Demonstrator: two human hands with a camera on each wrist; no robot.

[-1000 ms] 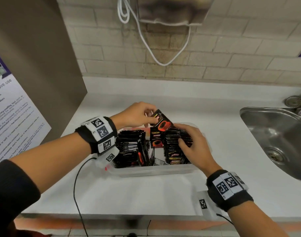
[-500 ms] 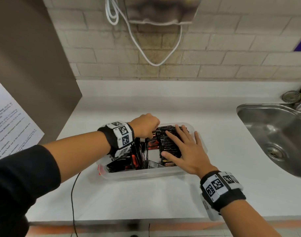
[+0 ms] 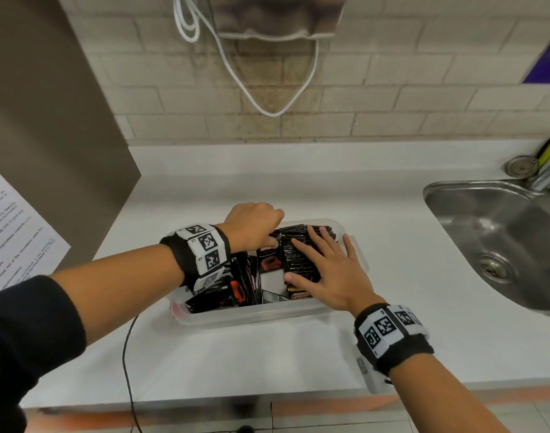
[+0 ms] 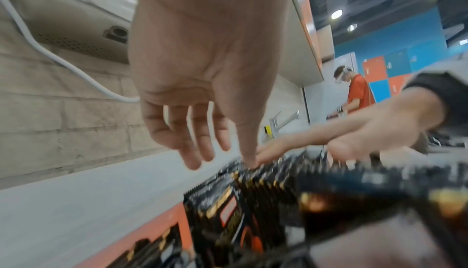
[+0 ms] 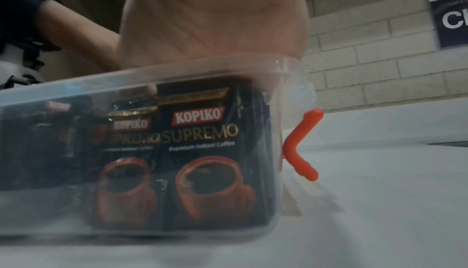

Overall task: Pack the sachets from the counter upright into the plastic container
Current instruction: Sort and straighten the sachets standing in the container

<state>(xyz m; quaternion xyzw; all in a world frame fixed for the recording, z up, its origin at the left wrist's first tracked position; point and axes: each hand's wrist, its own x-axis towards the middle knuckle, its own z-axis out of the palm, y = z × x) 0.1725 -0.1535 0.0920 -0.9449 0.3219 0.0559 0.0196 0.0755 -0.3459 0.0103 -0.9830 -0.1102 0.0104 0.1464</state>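
Observation:
A clear plastic container [image 3: 255, 314] stands on the white counter [image 3: 236, 364], filled with black coffee sachets [image 3: 298, 259] standing upright in rows. My right hand [image 3: 317, 260] lies flat, fingers spread, on the tops of the right row. My left hand [image 3: 269, 235] hovers at the container's far side. In the left wrist view its fingers [image 4: 192, 152] hang loose and one fingertip touches the sachet tops [image 4: 253, 202]; it holds nothing. Through the container wall [image 5: 50, 212] the right wrist view shows the sachets [image 5: 205, 152] upright under my right palm [image 5: 210, 22].
A steel sink [image 3: 501, 245] is set into the counter at the right. A brown panel [image 3: 49, 135] with a paper notice [image 3: 11, 239] stands at the left. A white cable [image 3: 267, 110] hangs on the brick wall. The container has a red latch [image 5: 301, 144].
A second ago my left hand held a sachet above the container; that sachet is now in the rows and the hand is empty. My right hand went from gripping the right row to lying flat on it.

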